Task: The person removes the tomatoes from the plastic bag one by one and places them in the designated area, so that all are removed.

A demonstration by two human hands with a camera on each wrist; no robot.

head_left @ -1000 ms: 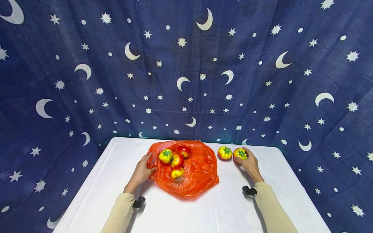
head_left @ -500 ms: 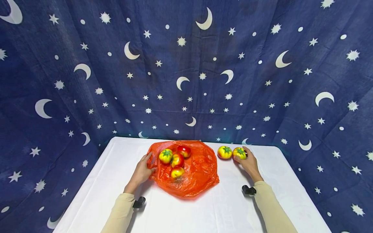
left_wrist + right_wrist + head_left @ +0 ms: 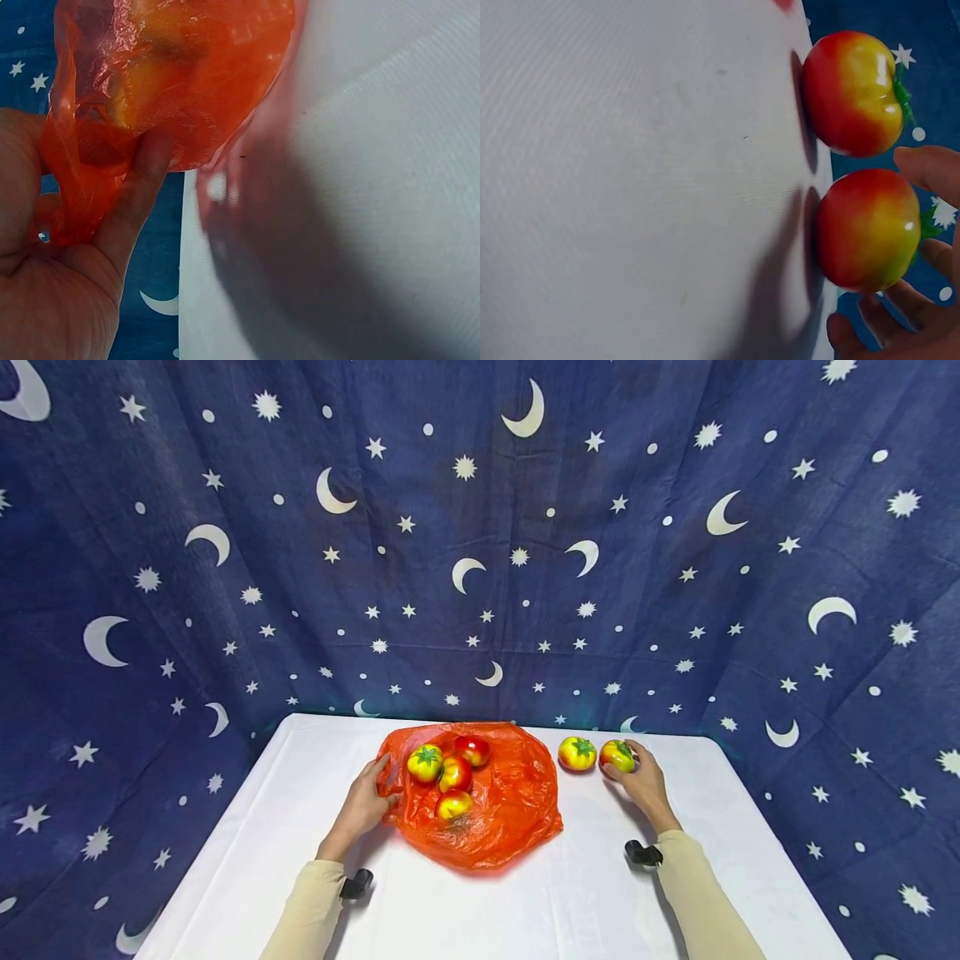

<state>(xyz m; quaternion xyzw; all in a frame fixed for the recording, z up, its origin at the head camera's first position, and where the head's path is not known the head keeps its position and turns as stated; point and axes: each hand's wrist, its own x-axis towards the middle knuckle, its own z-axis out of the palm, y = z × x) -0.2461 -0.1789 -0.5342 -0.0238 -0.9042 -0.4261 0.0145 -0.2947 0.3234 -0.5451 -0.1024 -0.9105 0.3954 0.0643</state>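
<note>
My left hand [image 3: 362,802] grips the left edge of a red plastic bag [image 3: 513,818]; in the left wrist view, bunched film runs between thumb and fingers. On the bag's left part sit several red-and-yellow tomatoes [image 3: 455,774], glossy, one with a green star-shaped top showing. To the right of the bag, my right hand [image 3: 647,783] has thumb and fingers round a tomato [image 3: 868,231], which is tilted, its green top turned towards the palm. A second tomato [image 3: 851,94] stands just left of it, untouched, green top up.
A white cloth covers the table [image 3: 480,918]. Its back edge runs close behind the bag and the tomatoes. Beyond hangs a dark blue curtain [image 3: 420,568] with moons and stars. A black wrist camera [image 3: 642,852] sits on each forearm.
The tomato at my right hand has tipped, its green top turning to the right. The left hand and bag hold their places; the view shifts very slightly.
</note>
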